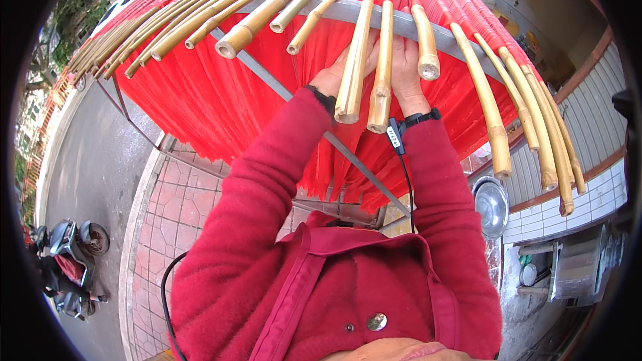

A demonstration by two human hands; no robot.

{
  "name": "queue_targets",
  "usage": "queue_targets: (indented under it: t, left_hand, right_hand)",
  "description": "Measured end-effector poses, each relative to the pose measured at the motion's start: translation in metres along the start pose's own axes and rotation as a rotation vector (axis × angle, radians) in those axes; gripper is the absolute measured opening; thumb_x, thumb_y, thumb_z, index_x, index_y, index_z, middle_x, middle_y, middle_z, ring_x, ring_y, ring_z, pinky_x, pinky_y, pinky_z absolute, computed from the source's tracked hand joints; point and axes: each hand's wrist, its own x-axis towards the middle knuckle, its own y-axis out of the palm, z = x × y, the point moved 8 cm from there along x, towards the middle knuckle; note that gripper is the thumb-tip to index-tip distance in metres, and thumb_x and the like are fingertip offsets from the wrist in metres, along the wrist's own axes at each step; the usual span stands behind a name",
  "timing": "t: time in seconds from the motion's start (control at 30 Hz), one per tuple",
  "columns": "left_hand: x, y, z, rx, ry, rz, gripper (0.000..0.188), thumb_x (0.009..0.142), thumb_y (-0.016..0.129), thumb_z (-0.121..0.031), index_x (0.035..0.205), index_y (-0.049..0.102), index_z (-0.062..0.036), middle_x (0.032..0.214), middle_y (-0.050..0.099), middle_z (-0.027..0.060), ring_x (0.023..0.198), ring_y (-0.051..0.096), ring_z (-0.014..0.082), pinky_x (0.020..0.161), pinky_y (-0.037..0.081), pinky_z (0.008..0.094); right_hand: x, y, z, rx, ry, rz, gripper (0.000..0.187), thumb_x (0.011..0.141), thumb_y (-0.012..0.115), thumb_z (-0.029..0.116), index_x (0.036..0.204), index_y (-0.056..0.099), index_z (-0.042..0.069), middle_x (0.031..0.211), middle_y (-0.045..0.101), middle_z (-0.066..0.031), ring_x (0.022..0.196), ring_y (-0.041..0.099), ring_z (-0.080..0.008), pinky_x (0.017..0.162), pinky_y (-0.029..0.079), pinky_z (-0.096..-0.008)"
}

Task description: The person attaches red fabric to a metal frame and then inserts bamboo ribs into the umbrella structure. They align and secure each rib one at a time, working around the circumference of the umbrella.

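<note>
Both my arms, in red sleeves, reach up to a rack of bamboo poles draped with long red hanging strands (207,103). My left hand (338,70) is against the red strands, partly behind a bamboo pole (356,60). Close beside it, my right hand (406,73) is raised between a second bamboo pole (383,60) and a thicker pole end (425,40). The fingers of both hands are largely hidden by poles and strands, so their grip does not show. Dark bands circle both wrists, and a small device with a cable (395,136) hangs at the right one.
A grey metal rail (401,23) carries the poles, with a diagonal metal bar (257,70) below. Several more pole ends jut toward me on both sides. A metal basin (491,207) stands at right. Paving (170,220), a road and a parked scooter (70,264) lie left.
</note>
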Motion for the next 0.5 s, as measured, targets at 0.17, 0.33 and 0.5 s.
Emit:
queue_targets:
  t: [0.17,0.33,0.5]
  left_hand:
    - [-0.017,0.002,-0.020,0.031,-0.072,0.036,0.041,0.105,0.055,-0.029,0.132,0.060,0.0019,0.119,0.066,0.0262,0.118,0.063,0.0388,0.100,0.049,0.0438]
    - [-0.053,0.007,-0.038,-0.172,-0.239,-0.054,0.059,0.108,0.056,-0.028,0.155,0.041,0.0031,0.149,0.054,0.0247,0.141,0.052,0.0323,0.115,0.043,0.0390]
    - [-0.062,0.021,-0.074,-0.593,-0.185,-0.108,0.045,0.109,0.051,-0.017,0.150,0.048,0.0016,0.151,0.054,0.0166,0.143,0.049,0.0247,0.120,0.039,0.0386]
  right_hand:
    - [-0.036,-0.010,0.030,0.308,0.121,-0.008,0.049,0.109,0.052,0.026,0.146,0.048,-0.005,0.140,0.058,-0.0172,0.133,0.053,-0.0251,0.113,0.041,-0.0378]
    - [-0.081,-0.037,0.059,0.394,0.170,-0.065,0.055,0.111,0.048,0.026,0.154,0.039,-0.006,0.155,0.046,-0.0219,0.145,0.045,-0.0302,0.122,0.036,-0.0463]
    - [-0.089,-0.063,0.073,0.399,0.138,-0.206,0.052,0.113,0.042,0.027,0.153,0.041,-0.006,0.154,0.048,-0.0235,0.145,0.046,-0.0325,0.122,0.036,-0.0479]
